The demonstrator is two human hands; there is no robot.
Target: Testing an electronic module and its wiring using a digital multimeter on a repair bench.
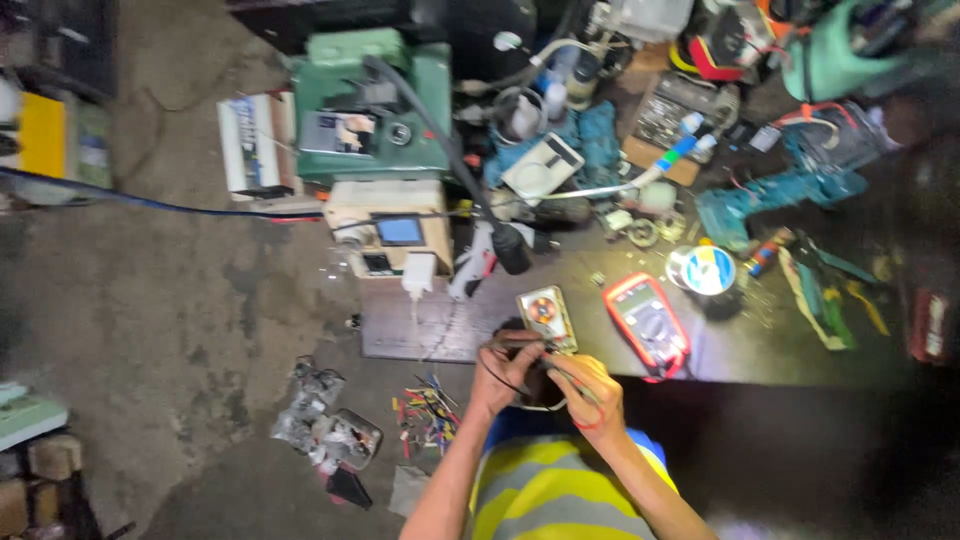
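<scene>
Left hand [506,367] and right hand [590,392] close together at near edge of desk [420,335], both closed around small dark part [538,385] with thin wires; part too blurred to identify, possibly connector. Small yellow meter [546,316] lies just beyond hands. Red multimeter [648,324] to its right. Coloured wire scraps [428,410] on floor below left hand.

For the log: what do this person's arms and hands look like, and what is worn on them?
Both forearms are bare from the elbows down; no gloves, watch or rings can be made out on the left hand or the right hand. The only clothing in view is a short-sleeved shirt with yellow-green and grey stripes and blue at the shoulders. Finer marks are too blurred to tell.
</scene>
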